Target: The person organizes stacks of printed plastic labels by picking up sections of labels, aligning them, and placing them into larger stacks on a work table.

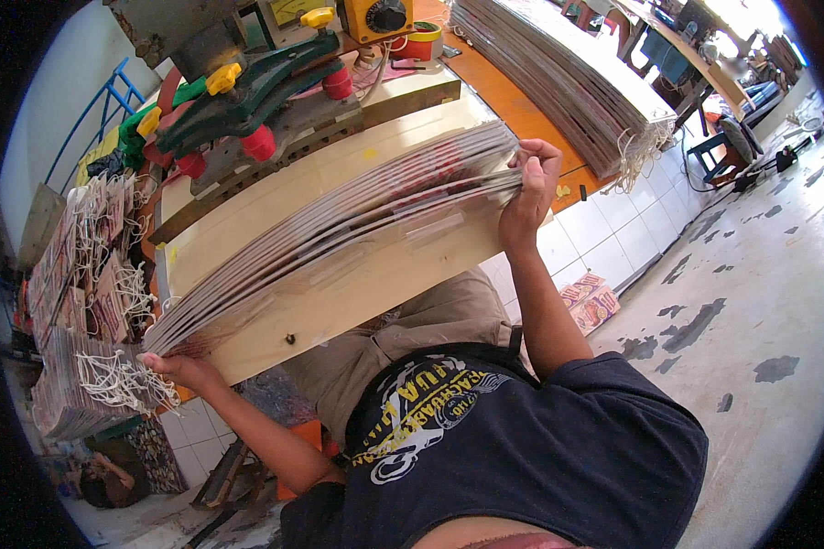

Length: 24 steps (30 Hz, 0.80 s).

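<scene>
A long stack of thin plastic bags (339,220), clear and whitish with red print along part of its edge, bows between my two hands above a cream board (412,261). My left hand (185,370) closes on the stack's left end, with the thumb near the corner. At the other end my right hand (531,188) pinches the sheets between thumb and fingers. Just beyond the stack stands a dark green machine frame (247,110) with yellow knobs and red round pieces; neither hand touches it.
Piles of printed bags with white cord handles (110,302) stand at the left. A tall stack of long sheets (568,73) lies on the orange tabletop (485,69) at the far right. More printed pieces (590,302) are on the floor by the tiled base. Part of another person (110,480) shows lower left.
</scene>
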Each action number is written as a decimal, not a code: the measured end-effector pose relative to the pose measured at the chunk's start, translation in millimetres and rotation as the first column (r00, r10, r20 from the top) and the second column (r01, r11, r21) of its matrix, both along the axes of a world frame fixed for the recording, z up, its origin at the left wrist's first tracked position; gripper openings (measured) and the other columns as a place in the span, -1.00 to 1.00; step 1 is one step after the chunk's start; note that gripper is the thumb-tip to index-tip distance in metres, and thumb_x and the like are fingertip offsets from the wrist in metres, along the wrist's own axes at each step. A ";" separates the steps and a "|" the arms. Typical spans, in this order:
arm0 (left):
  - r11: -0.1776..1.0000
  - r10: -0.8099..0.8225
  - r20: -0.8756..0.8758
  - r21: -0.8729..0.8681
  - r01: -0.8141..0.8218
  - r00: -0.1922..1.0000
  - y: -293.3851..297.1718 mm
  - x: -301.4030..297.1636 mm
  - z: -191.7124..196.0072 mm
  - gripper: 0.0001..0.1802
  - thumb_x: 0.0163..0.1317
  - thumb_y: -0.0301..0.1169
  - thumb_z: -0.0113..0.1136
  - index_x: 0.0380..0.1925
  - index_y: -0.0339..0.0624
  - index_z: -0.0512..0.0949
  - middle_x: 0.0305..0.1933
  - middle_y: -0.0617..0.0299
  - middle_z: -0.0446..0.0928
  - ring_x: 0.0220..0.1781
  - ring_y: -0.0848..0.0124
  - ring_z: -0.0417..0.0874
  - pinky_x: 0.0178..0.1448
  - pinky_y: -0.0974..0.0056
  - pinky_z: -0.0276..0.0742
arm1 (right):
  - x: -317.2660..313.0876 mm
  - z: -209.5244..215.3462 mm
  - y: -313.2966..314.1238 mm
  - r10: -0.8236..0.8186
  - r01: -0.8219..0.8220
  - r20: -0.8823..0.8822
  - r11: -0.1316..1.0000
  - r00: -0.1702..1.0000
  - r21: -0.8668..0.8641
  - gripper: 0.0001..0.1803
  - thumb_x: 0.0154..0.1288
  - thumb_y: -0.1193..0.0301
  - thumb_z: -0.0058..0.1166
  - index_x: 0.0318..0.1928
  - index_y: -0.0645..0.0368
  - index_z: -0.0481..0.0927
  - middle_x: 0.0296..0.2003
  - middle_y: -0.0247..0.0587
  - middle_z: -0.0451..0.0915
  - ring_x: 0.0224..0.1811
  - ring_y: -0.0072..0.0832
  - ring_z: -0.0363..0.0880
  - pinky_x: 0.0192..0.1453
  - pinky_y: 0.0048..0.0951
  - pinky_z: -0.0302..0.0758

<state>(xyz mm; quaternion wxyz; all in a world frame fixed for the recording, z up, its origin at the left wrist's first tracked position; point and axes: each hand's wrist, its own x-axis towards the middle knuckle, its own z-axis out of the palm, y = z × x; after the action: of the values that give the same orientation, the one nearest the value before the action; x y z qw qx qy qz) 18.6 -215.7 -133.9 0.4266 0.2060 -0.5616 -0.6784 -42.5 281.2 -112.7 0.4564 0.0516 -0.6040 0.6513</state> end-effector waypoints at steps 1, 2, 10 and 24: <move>1.000 -0.002 -0.002 0.000 0.002 1.000 1.2 0.2 1.1 0.07 0.31 0.49 -0.44 0.29 -0.33 0.38 0.30 -0.06 0.45 0.28 0.05 0.50 0.32 -0.02 0.44 | -0.5 -0.5 0.2 -0.005 0.005 -0.002 1.000 1.000 0.000 -0.69 0.42 0.29 -0.25 -0.02 0.26 0.36 -0.27 -0.31 0.27 -0.19 -0.55 0.24 0.04 -0.45 0.25; 1.000 -0.001 0.005 -0.004 0.001 1.000 0.3 0.3 0.6 0.07 0.31 0.49 -0.44 0.29 -0.33 0.38 0.30 -0.06 0.45 0.28 0.05 0.50 0.33 -0.03 0.43 | -1.3 -1.4 0.6 -0.010 0.010 -0.003 1.000 1.000 0.001 -0.70 0.42 0.29 -0.25 -0.03 0.25 0.36 -0.27 -0.31 0.27 -0.19 -0.54 0.24 0.05 -0.45 0.25; 1.000 -0.001 0.002 0.017 0.001 1.000 2.8 -0.1 2.8 0.07 0.32 0.48 -0.45 0.30 -0.34 0.38 0.32 -0.05 0.42 0.31 0.04 0.46 0.39 -0.02 0.37 | 0.1 1.6 -1.5 -0.041 0.041 0.008 0.999 0.999 -0.004 -0.72 0.41 0.28 -0.23 -0.07 0.23 0.35 -0.23 -0.28 0.28 -0.15 -0.53 0.27 0.08 -0.45 0.24; 1.000 0.010 0.025 0.018 -0.011 1.000 -4.8 3.2 -1.4 0.05 0.31 0.48 -0.39 0.32 -0.32 0.33 0.36 -0.07 0.37 0.32 0.03 0.44 0.35 -0.05 0.40 | -5.3 0.7 -0.2 -0.037 0.039 -0.063 0.999 0.997 0.033 -0.74 0.37 0.29 -0.21 -0.06 0.18 0.30 -0.01 -0.05 0.40 0.09 -0.37 0.32 0.34 -0.28 0.16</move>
<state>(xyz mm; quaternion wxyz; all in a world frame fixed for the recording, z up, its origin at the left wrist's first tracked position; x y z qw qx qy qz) 21.9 -220.5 -135.3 0.4211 0.2215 -0.5595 -0.6787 -47.7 281.0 -112.0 0.4864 0.0681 -0.6014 0.6301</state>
